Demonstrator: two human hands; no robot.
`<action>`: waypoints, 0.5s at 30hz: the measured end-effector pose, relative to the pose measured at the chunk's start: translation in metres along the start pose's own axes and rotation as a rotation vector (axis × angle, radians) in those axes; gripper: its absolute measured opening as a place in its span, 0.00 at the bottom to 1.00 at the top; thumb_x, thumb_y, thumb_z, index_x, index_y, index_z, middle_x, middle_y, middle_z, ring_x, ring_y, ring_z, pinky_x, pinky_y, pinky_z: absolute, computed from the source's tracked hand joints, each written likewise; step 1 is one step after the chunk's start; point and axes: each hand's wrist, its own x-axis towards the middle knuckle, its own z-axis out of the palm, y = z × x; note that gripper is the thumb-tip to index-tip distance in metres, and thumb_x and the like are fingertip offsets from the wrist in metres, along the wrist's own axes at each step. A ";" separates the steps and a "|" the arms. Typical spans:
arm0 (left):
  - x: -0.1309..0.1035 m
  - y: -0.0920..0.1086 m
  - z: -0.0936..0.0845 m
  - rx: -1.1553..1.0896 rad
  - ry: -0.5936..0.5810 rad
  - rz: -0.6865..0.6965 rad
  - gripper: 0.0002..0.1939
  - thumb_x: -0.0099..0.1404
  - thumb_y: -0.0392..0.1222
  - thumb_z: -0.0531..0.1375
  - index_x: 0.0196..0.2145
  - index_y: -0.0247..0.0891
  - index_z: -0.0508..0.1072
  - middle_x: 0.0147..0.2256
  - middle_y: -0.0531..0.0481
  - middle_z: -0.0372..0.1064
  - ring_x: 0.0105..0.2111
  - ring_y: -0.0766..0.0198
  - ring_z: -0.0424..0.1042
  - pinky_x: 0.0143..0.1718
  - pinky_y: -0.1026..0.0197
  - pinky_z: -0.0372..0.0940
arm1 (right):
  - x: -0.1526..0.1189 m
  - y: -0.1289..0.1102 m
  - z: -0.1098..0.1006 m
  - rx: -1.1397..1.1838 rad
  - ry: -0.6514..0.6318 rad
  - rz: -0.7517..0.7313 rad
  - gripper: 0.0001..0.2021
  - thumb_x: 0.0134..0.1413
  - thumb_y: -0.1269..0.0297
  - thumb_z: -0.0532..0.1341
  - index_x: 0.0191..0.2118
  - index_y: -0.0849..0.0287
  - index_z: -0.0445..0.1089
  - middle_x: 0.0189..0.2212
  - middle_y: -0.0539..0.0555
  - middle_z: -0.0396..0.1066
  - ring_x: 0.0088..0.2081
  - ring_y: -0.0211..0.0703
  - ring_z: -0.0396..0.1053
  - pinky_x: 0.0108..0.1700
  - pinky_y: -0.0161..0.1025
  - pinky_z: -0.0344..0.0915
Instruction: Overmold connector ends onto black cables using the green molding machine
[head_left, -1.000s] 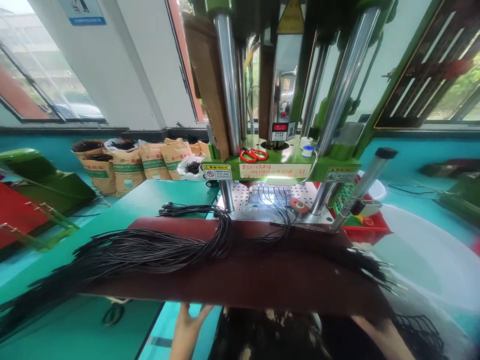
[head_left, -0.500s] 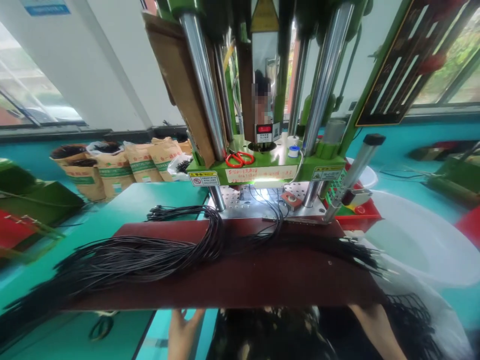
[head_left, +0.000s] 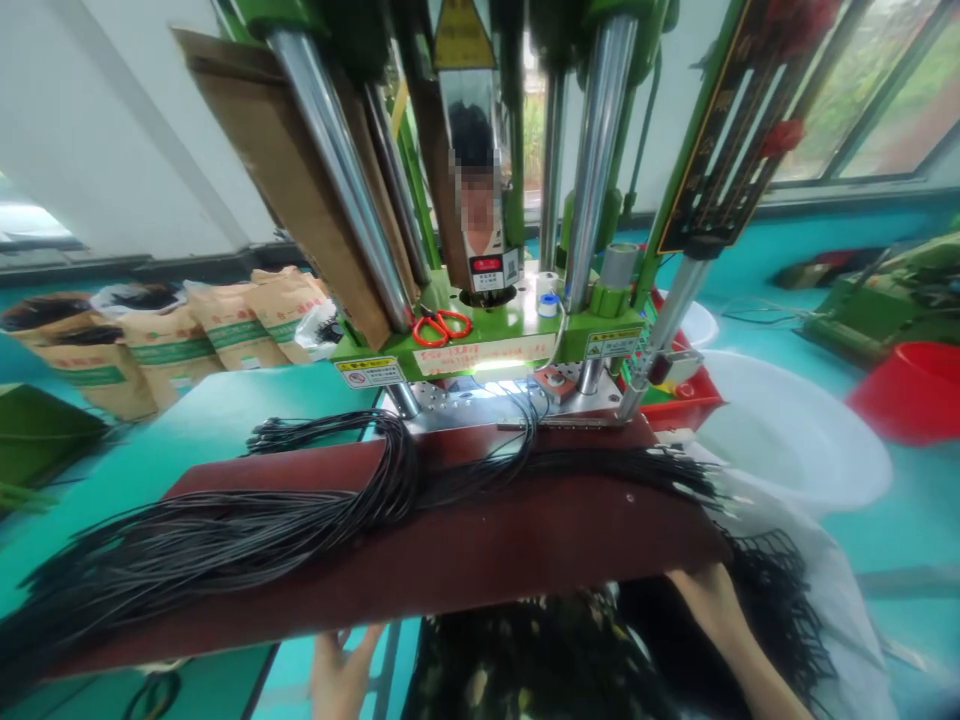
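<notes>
A dark red board lies across the front of a green press. My left hand is at the board's near edge, thumb and fingers apart, the fingertips partly hidden beneath it. At the right part of the same edge, my right hand touches the board, with its fingers hidden underneath. A long bundle of black cables rests on the board and hangs over its left end. More black cables stretch to the right, with a few thin strands running up into the press.
Red-handled scissors and a blue-and-white tape roll sit on the press. Paper sacks stand at the left, behind a green table. At the right are a red tray, a white tub and a red bucket.
The view has shifted, so the press, board and both hands appear farther left and the board looks more tilted. Both hands remain at the board's near edge.
</notes>
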 end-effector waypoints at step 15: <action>-0.012 0.022 0.000 -0.066 -0.004 0.010 0.43 0.35 0.56 0.65 0.49 0.37 0.62 0.46 0.41 0.65 0.48 0.46 0.63 0.47 0.46 0.60 | -0.002 0.008 0.002 0.012 -0.021 0.007 0.21 0.37 0.54 0.58 0.38 0.63 0.69 0.34 0.59 0.72 0.42 0.57 0.67 0.47 0.50 0.61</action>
